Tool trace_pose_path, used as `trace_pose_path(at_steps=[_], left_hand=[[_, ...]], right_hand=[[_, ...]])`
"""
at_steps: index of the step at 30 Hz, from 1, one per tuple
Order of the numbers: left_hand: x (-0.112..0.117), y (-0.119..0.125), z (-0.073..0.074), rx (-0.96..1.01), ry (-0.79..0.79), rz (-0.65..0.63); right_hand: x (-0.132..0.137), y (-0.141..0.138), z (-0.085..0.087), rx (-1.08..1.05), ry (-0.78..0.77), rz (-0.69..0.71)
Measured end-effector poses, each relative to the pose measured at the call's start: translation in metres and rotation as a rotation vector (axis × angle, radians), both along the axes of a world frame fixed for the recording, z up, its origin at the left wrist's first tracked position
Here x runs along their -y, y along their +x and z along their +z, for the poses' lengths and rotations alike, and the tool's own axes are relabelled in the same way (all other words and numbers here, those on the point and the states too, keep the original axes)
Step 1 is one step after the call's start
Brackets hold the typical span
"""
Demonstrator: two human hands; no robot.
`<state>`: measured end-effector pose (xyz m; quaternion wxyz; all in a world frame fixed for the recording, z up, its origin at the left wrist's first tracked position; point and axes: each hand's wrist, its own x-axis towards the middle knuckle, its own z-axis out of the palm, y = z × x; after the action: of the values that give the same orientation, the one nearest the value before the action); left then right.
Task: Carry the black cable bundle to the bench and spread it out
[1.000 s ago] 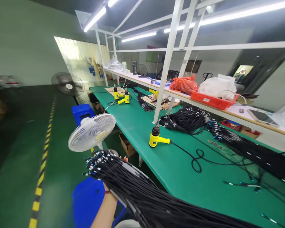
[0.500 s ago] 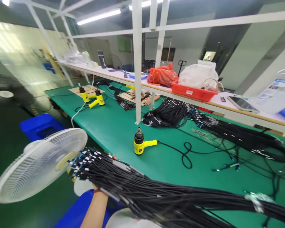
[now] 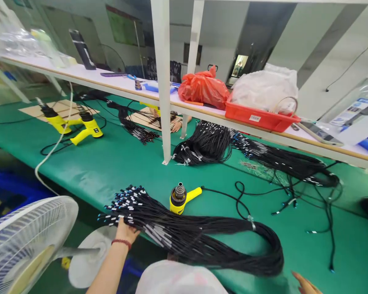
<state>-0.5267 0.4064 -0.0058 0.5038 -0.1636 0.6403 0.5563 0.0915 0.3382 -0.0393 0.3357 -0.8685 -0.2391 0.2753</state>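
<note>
A thick bundle of black cables (image 3: 202,232) with white sleeves and blue tips lies in a long loop on the green table (image 3: 116,167). My left hand (image 3: 127,232) grips it near the tipped end, thumb on top and the other fingers hidden under the cables. At the bottom right edge my right hand (image 3: 306,283) shows in part, fingers stretched out and apart from the bundle. A clear tie (image 3: 251,223) binds the loop's far strand. Just behind the bundle a yellow heat gun (image 3: 178,204) stands nozzle up.
A white fan (image 3: 33,245) stands at the lower left. More heat guns (image 3: 90,124) and cable bundles (image 3: 205,145) lie farther back. A white post (image 3: 162,81) and a shelf with a red tray (image 3: 260,116) cross the table. Another person's hand (image 3: 176,123) shows behind the post.
The cable bundle has come down onto the table, its looped end now in view. My right hand has appeared at the lower right, away from the bundle. The view has shifted.
</note>
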Motion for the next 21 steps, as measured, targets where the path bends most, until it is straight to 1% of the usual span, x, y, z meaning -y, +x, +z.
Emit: trace_pose_path(at_steps=[2,3,5,6,7,8,9,10,11,14,16,18,21], left_hand=[[-0.006,-0.006,-0.005,-0.015,-0.089,-0.015],[-0.007,-0.007,-0.006,-0.025,-0.113,-0.023],[-0.009,-0.008,-0.006,-0.048,-0.131,-0.046],[-0.009,-0.008,-0.005,-0.062,-0.129,-0.063],[-0.009,-0.007,-0.005,-0.077,-0.124,-0.083],[-0.010,-0.006,-0.006,-0.095,-0.115,-0.104],[-0.011,-0.006,-0.007,-0.115,-0.108,-0.122],[-0.013,-0.005,-0.008,-0.136,-0.103,-0.137],[-0.015,-0.005,-0.010,-0.158,-0.098,-0.149],[-0.027,-0.006,-0.016,-0.210,-0.066,-0.186],[-0.037,-0.007,-0.020,-0.234,-0.023,-0.233],[-0.044,-0.009,-0.021,-0.257,0.016,-0.298],[-0.047,-0.017,-0.017,-0.300,0.019,-0.406]], right_hand=[[-0.004,-0.009,-0.014,0.082,-0.122,-0.058],[-0.007,-0.014,-0.018,0.142,-0.177,-0.066],[-0.018,-0.031,-0.020,0.294,-0.241,-0.051],[-0.024,-0.042,-0.018,0.372,-0.223,-0.015],[-0.031,-0.057,-0.016,0.441,-0.163,0.045],[-0.038,-0.074,-0.013,0.488,-0.050,0.148],[-0.045,-0.093,-0.011,0.499,0.087,0.283],[-0.052,-0.113,-0.009,0.473,0.208,0.449],[-0.059,-0.134,-0.008,0.446,0.267,0.545],[-0.077,-0.194,-0.011,0.386,0.337,0.739],[-0.086,-0.225,-0.015,0.360,0.346,0.837],[-0.091,-0.246,-0.018,0.352,0.335,0.898],[-0.096,-0.263,-0.017,0.372,0.295,0.943]])
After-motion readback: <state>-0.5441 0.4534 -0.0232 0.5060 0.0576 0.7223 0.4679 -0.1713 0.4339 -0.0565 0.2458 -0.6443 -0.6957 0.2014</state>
